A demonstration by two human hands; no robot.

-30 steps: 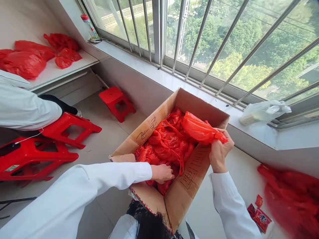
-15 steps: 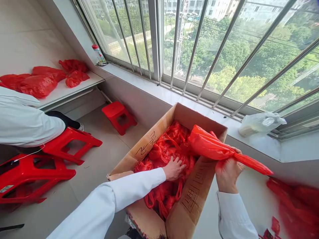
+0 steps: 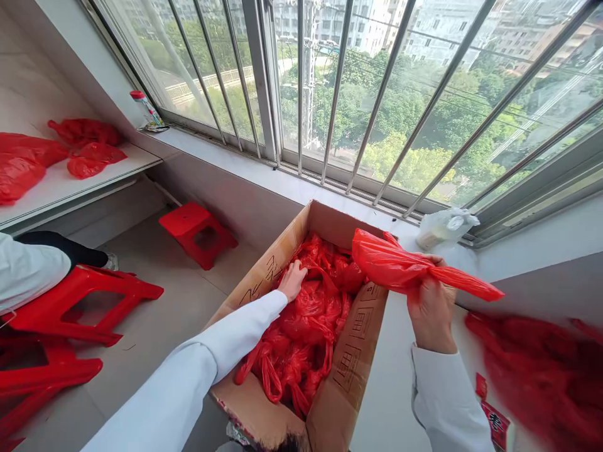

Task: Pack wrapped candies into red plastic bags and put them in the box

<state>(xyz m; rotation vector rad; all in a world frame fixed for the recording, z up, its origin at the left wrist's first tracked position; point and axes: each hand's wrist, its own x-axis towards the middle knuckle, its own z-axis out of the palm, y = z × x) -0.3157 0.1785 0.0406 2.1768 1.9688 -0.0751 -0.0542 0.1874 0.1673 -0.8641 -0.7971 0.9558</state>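
My right hand [image 3: 432,314] is closed around the gathered neck of a filled red plastic bag [image 3: 386,260]. The bag's body hangs over the right wall of an open cardboard box [image 3: 360,333], and its loose end sticks out to the right of my fist. Inside the box lie several knotted red plastic bags [image 3: 301,333], their handles sticking up. My left hand [image 3: 292,280] reaches in near the box's left wall, its fingers bent and closed on a red bag there. The fingertips are partly hidden among the plastic.
Red stools [image 3: 198,232] stand on the floor to the left, with a person's sleeve [image 3: 31,270] beside them. More red bags [image 3: 92,160] rest on a shelf. A white plastic bag [image 3: 445,227] sits on the sill by the barred window. Red plastic [image 3: 541,370] lies at lower right.
My left hand has moved from the middle of the pile up and left to the box's left wall, and its fingers have closed. My right hand still holds its bag; the view has turned right.
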